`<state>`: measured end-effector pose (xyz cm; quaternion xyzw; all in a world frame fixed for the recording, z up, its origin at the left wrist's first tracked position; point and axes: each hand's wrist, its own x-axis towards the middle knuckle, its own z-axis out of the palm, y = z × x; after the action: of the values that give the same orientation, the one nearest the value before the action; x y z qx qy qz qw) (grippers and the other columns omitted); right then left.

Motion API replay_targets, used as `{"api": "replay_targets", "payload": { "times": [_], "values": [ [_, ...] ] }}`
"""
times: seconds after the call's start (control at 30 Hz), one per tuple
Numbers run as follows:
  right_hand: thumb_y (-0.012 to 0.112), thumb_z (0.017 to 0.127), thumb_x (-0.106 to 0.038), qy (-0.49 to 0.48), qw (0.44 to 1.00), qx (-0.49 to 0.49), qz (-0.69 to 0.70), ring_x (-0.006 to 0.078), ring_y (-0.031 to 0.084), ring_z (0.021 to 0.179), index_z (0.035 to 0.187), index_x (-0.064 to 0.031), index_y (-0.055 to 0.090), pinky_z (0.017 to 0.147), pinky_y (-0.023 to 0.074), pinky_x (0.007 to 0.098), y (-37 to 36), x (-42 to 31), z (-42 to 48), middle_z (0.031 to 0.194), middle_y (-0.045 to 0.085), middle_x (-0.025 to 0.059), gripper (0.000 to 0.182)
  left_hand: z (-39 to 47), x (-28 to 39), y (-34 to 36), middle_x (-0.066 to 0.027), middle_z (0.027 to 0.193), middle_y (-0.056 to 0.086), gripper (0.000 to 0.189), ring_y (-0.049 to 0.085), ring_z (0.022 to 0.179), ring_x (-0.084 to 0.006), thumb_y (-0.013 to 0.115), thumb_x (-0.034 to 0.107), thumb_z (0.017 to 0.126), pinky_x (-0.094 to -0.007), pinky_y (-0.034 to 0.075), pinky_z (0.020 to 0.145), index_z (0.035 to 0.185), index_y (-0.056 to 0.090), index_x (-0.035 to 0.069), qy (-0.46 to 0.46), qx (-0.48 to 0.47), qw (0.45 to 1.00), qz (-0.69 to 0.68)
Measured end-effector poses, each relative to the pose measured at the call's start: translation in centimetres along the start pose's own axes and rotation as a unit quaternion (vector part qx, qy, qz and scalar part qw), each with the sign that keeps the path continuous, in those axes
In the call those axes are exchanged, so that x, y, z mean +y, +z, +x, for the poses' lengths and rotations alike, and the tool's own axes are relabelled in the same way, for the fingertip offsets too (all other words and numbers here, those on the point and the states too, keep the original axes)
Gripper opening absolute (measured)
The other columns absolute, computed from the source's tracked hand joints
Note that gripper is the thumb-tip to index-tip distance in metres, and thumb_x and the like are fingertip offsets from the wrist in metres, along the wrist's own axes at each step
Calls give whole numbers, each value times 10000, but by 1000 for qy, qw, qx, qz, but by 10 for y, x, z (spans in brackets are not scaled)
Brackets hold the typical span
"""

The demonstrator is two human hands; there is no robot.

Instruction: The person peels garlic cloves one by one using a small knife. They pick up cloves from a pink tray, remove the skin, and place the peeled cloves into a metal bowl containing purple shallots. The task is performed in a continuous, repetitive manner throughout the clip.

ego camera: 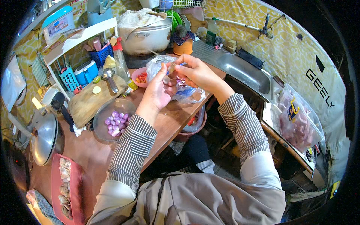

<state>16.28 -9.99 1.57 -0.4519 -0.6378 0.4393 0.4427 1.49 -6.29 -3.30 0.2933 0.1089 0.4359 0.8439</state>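
Observation:
My left hand point(160, 91) is raised over the wooden table, palm up, with small pale pieces in its curled fingers; they look like shallots or garlic, too small to tell. Fingertips of my right hand point(194, 71) meet those of the left at a small brownish piece point(171, 68). Below both hands lies a clear plastic bag point(194, 96) with reddish-purple shallots or skins in it. Peeled purple shallots point(116, 123) fill part of a clear bowl point(101, 128) left of my left forearm. Behind the left hand, a pink bowl point(134, 75) holds cut red chillies point(142, 77).
A wooden cutting board point(81, 108) carries a halved lime and a metal tool. Garlic bulbs fill a pink tray point(76, 180). A large pot point(152, 36) stands at the back, beside the steel sink point(244, 70). Bagged meat point(298, 129) lies at right. Under the table edge is a bucket point(184, 136).

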Motion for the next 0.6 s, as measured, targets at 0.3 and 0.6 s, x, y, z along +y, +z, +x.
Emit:
{"api": "replay_targets", "payload": {
  "times": [0.3, 0.6],
  "values": [
    [522, 895, -188, -19, 999, 26, -26, 41, 330, 417, 993, -76, 476, 357, 231, 202, -2, 7, 25, 614, 437, -16, 156, 16, -2, -28, 57, 786, 526, 193, 386, 558, -31, 611, 147, 828, -150, 278, 429, 1006, 537, 129, 36, -7, 999, 13],
    [599, 814, -227, -91, 965, 153, -194, 165, 564, 684, 914, -15, 554, 628, 454, 305, -15, 25, 48, 744, 599, 98, 240, 11, -5, -14, 54, 773, 480, 321, 373, 550, -39, 611, 152, 837, -160, 275, 435, 1128, 480, 121, 48, 15, 998, 40]
  ]
}}
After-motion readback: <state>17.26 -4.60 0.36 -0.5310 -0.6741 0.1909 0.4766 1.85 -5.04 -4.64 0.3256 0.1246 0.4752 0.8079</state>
